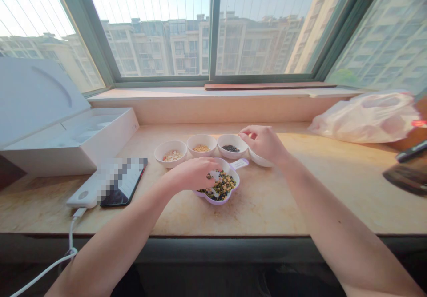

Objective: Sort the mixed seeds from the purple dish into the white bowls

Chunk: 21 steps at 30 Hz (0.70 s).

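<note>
My left hand point(195, 174) reaches over a purple-rimmed bowl point(216, 202) with a short handle. Its curled fingertips are down at the mixed beans point(227, 184), green, yellow and dark, and anything between them is hidden. At the right rim of a white bowl of black beans point(230, 148), my right hand point(262, 141) has thumb and fingers pinched together; what they hold cannot be made out. Partly beneath that hand is another white bowl point(262, 160), its inside mostly covered. Left of the black beans stand a bowl of yellow grains point(201, 148) and one of pale, reddish pieces point(171, 155).
On the left, an open white box point(110, 132) stands behind a phone point(128, 186) and a white power bank point(85, 192) with a cable point(70, 230). A plastic bag point(367, 117) and a dark round object point(407, 177) are at the right. Windows rise behind the counter point(283, 212).
</note>
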Motion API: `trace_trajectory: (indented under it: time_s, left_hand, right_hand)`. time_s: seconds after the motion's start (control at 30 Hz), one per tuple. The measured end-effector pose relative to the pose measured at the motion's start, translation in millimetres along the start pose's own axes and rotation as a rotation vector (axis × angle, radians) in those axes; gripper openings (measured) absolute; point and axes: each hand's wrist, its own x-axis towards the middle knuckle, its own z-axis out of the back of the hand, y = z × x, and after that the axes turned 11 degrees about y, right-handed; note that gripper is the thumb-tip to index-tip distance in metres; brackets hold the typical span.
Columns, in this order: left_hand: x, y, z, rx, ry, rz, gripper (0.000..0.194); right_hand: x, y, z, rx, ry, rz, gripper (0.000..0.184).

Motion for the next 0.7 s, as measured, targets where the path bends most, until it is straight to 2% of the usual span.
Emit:
trace_trajectory:
  time_s: [0.1, 0.2, 0.27, 0.47, 0.7]
  left_hand:
    - [-3, -3, 2.9, 0.007, 0.097, -0.017, 0.007]
    - [-3, -4, 4.8, 0.024, 0.171, -0.019, 0.011]
    - [-2, -3, 4.1, 0.019, 0.178, -0.029, 0.015]
    - [7, 0, -5.4, 0.044, 0.151, -0.012, 0.026]
    - [13, -4, -9.4, 0.056, 0.083, -0.036, 0.032]
  right_hand:
    - [4, -20, 15, -0.211, 0.057, -0.159, 0.025]
    - [4, -36, 27, -0.312, 0.170, -0.326, 0.020]
    - [5, -45, 32, -0.327, 0.233, -0.405, 0.018]
    - [7, -63, 32, -0.315, 0.306, -0.493, 0.020]
    - [11, -70, 31, -0.310, 0.364, -0.534, 0.020]
